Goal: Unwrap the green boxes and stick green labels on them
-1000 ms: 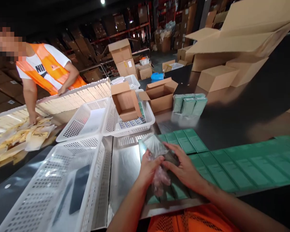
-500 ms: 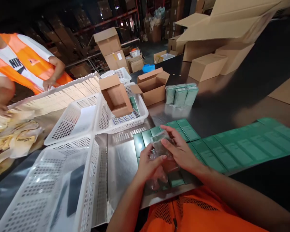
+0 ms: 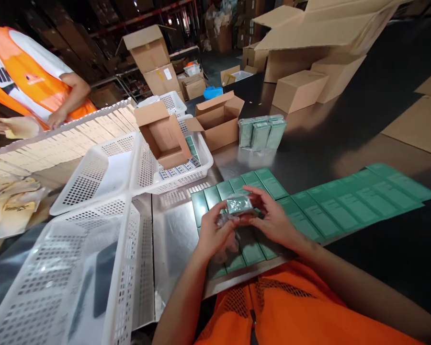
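Change: the clear plastic sleeve (image 3: 225, 221), a second ago loose and flaring up between the hands, now lies gathered tight about a small green box (image 3: 239, 204); both hands have drawn closer together and the view has tipped down.
Reading: judged from this, the box looks nearly bagged, with the sleeve's slack end hanging under the left hand.
Box location: held just above the row of flat green cartons (image 3: 309, 215) on the metal table (image 3: 172, 239), between both hands.
Left hand (image 3: 212, 233): palm down, fingers curled, thumb and forefinger pinching the sleeve at the box's near-left end.
Right hand (image 3: 273, 220): fingers together, clamped along the box's right end, thumb beneath.
Surroundings: white perforated baskets (image 3: 93, 177) to the left; open cardboard box (image 3: 217, 120) beyond; a co-worker's hand (image 3: 55, 119) on tan cartons (image 3: 39, 148).
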`<action>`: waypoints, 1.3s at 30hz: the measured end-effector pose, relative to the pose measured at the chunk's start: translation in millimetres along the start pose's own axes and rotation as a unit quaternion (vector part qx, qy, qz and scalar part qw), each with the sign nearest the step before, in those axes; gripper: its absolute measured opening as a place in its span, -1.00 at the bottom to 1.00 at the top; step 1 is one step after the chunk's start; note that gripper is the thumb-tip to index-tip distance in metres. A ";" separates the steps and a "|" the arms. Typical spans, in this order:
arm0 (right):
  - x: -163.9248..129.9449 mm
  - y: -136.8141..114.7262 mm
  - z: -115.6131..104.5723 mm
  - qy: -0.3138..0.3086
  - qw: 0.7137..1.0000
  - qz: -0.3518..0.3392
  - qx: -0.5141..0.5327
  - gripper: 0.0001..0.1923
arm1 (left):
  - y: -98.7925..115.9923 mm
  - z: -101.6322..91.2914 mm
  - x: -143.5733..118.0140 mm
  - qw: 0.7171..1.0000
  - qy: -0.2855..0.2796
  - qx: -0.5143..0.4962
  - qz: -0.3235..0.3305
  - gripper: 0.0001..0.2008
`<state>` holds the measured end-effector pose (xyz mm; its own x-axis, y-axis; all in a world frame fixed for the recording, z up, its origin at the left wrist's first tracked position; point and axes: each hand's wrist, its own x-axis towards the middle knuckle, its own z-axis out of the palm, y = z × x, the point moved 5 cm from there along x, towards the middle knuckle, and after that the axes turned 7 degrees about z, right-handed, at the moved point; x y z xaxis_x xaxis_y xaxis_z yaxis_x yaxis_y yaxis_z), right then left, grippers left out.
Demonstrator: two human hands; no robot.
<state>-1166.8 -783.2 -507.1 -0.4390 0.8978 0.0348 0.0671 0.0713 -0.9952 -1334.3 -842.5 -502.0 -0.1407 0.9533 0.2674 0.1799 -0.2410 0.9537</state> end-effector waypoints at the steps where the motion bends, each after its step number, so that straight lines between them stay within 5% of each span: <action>1: -0.8 2.3 -5.4 0.010 1.000 0.005 -0.018 -0.26 | -2.3 3.9 0.2 1.000 -0.015 0.026 -0.005 -0.66; 5: -0.4 8.8 -17.6 -0.002 0.985 -0.006 -0.170 -0.57 | -11.0 15.0 0.1 0.990 -0.056 0.126 -0.039 -0.72; 8: 1.4 7.8 -18.1 -0.059 0.959 -0.021 -0.276 -0.60 | -14.4 16.1 -0.7 0.979 -0.066 0.189 -0.049 -0.75; 12: 1.9 -14.1 -18.6 -0.068 0.970 -0.051 -0.228 -0.35 | -15.1 16.3 -2.8 0.981 -0.072 0.180 -0.028 -0.85; 16: 11.3 -37.7 -23.3 -0.064 0.991 -0.059 -0.102 -0.53 | -16.5 14.2 -4.5 0.984 -0.078 0.159 -0.033 -0.90; 20: 46.6 -44.8 -82.8 0.124 0.990 -0.060 -0.002 -0.29 | -12.1 7.8 -3.1 0.984 -0.071 0.166 -0.012 -0.83; 24: 89.4 -29.7 -150.5 0.209 0.959 0.022 -0.190 -0.36 | 3.0 -6.2 -1.5 0.990 0.014 0.126 0.061 -0.84; 27: 104.7 -8.0 -175.6 0.188 0.919 0.111 -0.329 -0.58 | 3.7 -11.8 -3.1 0.998 0.035 0.035 0.044 -0.88; 32: 97.9 18.4 -167.6 0.098 0.884 0.153 -0.430 -0.57 | -4.0 -15.7 -5.0 0.996 0.043 -0.079 0.016 -0.74; 35: 92.7 21.1 -160.8 0.050 0.860 0.154 -0.485 -0.47 | 0.3 -17.1 -2.3 0.996 0.019 -0.050 0.073 -0.82; 39: 100.8 6.1 -156.8 0.027 0.823 0.136 -0.551 -0.41 | 6.1 -18.3 1.3 0.993 0.026 0.003 0.114 -0.60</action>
<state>-1070.2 -624.1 -495.4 -0.2348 0.9616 -0.1419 0.9411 0.1884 -0.2808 -1351.3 -846.1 -493.3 -0.1465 0.8632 0.4831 0.2181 -0.4481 0.8669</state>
